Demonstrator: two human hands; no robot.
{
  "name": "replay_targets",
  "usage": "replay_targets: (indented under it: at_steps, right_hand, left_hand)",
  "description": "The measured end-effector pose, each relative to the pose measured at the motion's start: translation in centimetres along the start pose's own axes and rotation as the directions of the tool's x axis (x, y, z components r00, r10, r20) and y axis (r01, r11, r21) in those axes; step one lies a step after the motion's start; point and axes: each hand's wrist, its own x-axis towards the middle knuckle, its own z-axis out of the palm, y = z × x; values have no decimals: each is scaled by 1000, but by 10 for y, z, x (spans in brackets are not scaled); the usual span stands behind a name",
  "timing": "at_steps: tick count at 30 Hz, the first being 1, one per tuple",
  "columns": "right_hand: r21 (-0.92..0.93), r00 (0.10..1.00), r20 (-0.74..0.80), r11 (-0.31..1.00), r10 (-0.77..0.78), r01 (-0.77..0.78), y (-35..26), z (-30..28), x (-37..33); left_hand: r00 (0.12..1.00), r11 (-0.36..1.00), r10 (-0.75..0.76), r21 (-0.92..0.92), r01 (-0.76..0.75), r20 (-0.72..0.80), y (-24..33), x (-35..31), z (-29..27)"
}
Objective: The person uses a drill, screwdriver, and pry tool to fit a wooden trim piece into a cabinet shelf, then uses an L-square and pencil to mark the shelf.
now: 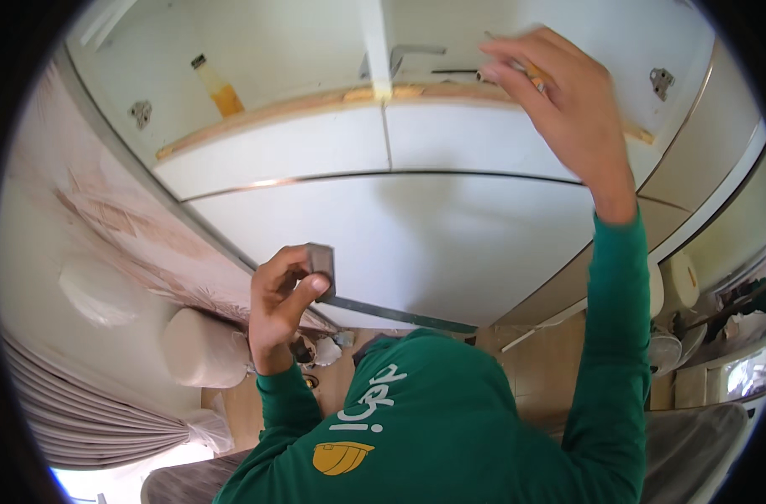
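My left hand (284,296) is closed round the thick stock of a try square (400,316), whose dark, thin blade points right, in front of my green sweatshirt. Raised at the upper right, my right hand (559,92) pinches a slim yellow-orange pencil (536,74), partly hidden by the fingers. That hand is over the cabinet's opening, close to the wooden edge strip (315,101). Below the strip are white drawer fronts (290,155) and a large white panel (484,244).
In the cabinet are a black-capped bottle of yellow liquid (219,88), a grey metal tool (416,50) and a thin dark rod (455,72). Hinges (662,81) sit on its sides. A beige cylindrical stool (202,349) is at left, a fan (665,353) at right.
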Motion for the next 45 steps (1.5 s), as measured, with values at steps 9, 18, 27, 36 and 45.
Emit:
replay_targets:
  at_steps: [9,18,27,36,45]
  right_hand:
    - [383,877,-118,836,466,-393,14,-130,-80]
    - [-63,920,14,919,391,-389,43,-132,-32]
    - [-97,901,354,968,250,-231,90,-106,39]
    - [-366,553,781,930,289,30,168,-1,77]
    - [-314,443,863,945,243,93,189,52,70]
  left_hand:
    - [797,854,520,173,-491,-305,116,76,-43]
    - [440,425,872,779,-461,-215,191,115,-46]
    - [733,583,545,813,18,-407,190,186,-109]
    - [991,688,-98,713,135,-92,85,308,-100]
    - [751,490,-660,747,450,-20,22,324,-103]
